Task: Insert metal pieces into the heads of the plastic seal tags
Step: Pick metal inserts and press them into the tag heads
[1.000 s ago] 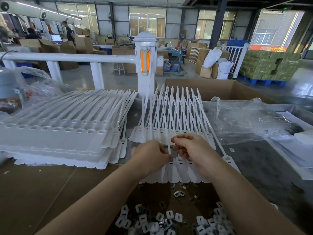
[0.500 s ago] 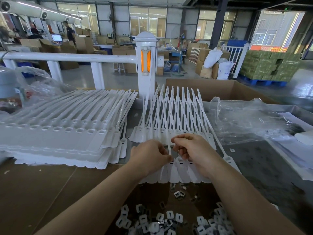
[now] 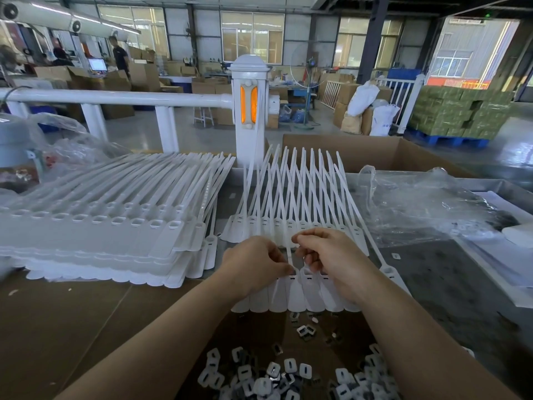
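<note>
Setting: factory hall with windows, stacked boxes (image 3: 458, 114) and a white rail (image 3: 115, 98) lying beyond the worktop (image 3: 57, 327).
Worktop: brown cardboard covering the near part, dark grey surface showing at the right.
Tags: a row of white seal tags (image 3: 300, 295) lying flat in front of the person, heads toward the camera, tails fanning away and crossing a second row behind.
Stack: a thick pile of tags (image 3: 95, 235) sitting at the left, just beside the row.
Metal pieces: a loose heap (image 3: 277, 373) lying near the bottom edge, between the forearms; a few more scattered just below the tag heads.
Left hand (image 3: 253, 265): fingers curling, fingertips pressing together at the head of one tag in the row; whether a metal piece is in the grip, I cannot tell.
Right hand (image 3: 331, 258): fingers curling over the same spot, thumb and forefinger pinching close to a tag's tail; grip contents hidden.
Bag: clear plastic bag (image 3: 427, 206) lying crumpled at the right.
</note>
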